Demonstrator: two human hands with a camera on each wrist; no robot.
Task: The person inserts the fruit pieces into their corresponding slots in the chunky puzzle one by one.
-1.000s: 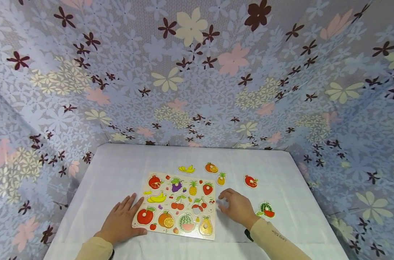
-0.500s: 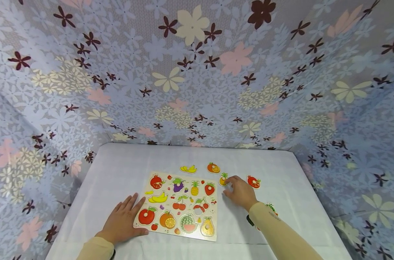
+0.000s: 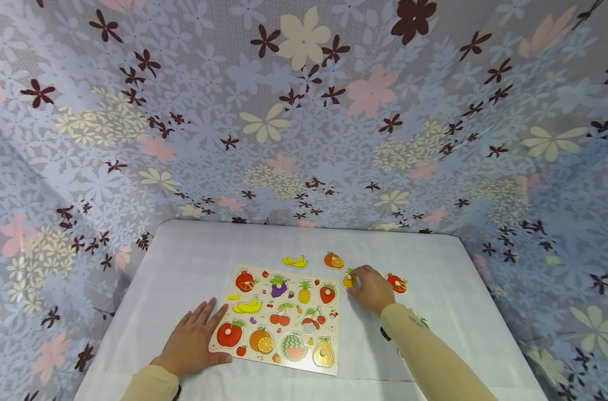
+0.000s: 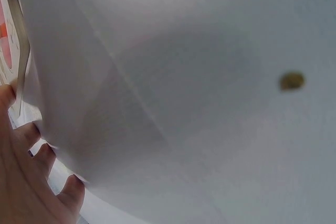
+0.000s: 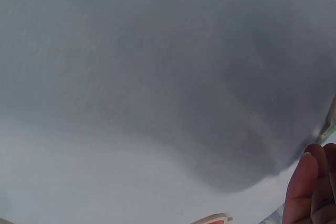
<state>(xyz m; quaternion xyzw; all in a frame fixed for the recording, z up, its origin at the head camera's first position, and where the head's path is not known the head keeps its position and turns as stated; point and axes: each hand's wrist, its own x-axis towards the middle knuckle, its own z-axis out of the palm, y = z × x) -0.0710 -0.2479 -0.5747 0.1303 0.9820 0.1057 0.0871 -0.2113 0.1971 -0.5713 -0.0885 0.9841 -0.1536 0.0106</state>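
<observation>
My right hand (image 3: 371, 289) is at the pineapple piece (image 3: 348, 277) beside the board's upper right corner, thumb and fingertips pinching it. The hand hides the piece's right side. In the right wrist view, the bent fingers (image 5: 310, 182) are close to a pale-edged piece at the frame's right border. My left hand (image 3: 190, 337) lies with spread fingers along the left edge of the fruit puzzle board (image 3: 304, 365), the thumb by its lower left corner. On the board, knobbed pieces such as the apple (image 3: 229, 334) and strawberry (image 3: 327, 293) sit among fruit pictures.
Loose on the white-covered table (image 3: 193, 250) lie a banana piece (image 3: 295, 262), an orange piece (image 3: 334, 260) and a pomegranate piece (image 3: 396, 283). A watermelon piece (image 3: 424, 322) is mostly covered by the right sleeve. Flowered cloth (image 3: 304, 139) surrounds the table.
My right hand has moved up from beside the board's right edge to the pineapple piece and closed its fingertips on it. My left hand has stayed at the board's left edge.
</observation>
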